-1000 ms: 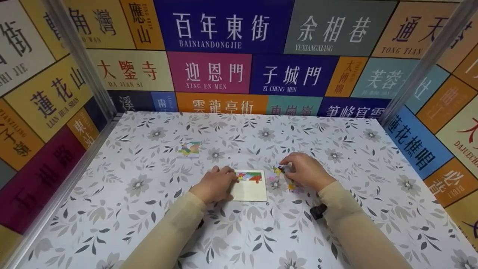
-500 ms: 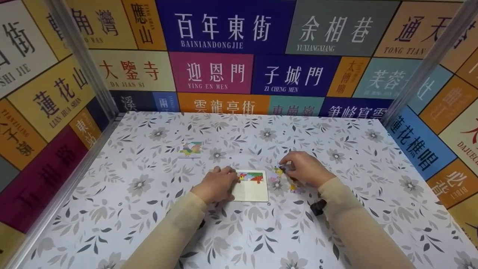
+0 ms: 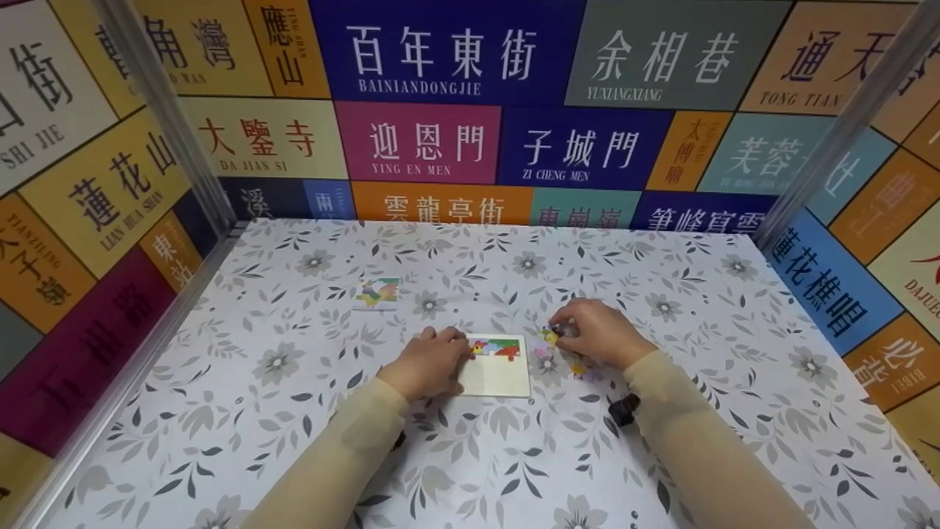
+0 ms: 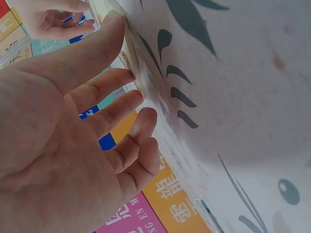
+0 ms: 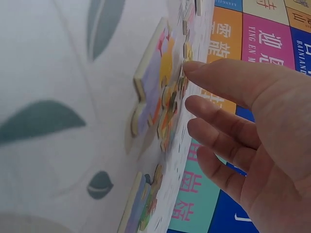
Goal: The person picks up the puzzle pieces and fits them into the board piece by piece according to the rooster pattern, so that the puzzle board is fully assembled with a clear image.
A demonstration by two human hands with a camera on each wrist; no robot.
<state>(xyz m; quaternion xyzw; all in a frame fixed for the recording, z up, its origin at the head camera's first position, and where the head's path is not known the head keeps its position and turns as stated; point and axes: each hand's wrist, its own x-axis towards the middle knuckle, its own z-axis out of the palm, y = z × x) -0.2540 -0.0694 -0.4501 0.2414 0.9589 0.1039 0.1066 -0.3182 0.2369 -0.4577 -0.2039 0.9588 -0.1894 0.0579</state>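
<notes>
A cream puzzle board (image 3: 496,380) lies mid-table, with a strip of joined colourful pieces (image 3: 499,347) along its far edge. My left hand (image 3: 427,364) rests on its left side; the left wrist view has the thumb and fingertips at the board's edge (image 4: 130,46). To the right of the board my right hand (image 3: 606,336) pinches a small yellow puzzle piece (image 3: 551,335) with thumb and index finger, low over the table. Other loose puzzle pieces lie under and beside that hand, including a lavender-and-yellow piece (image 5: 151,87) in the right wrist view.
A small colourful square picture (image 3: 378,293) lies farther back, left of the board. White cloth with grey flowers and leaves covers the table (image 3: 294,433). Behind it stand walls of coloured panels (image 3: 426,143) with lettering, with clear corner posts (image 3: 180,139).
Both hands hold nearly the same places. The right fingertips shift only slightly at the yellow puzzle piece, and the whole head view drifts a little to the right.
</notes>
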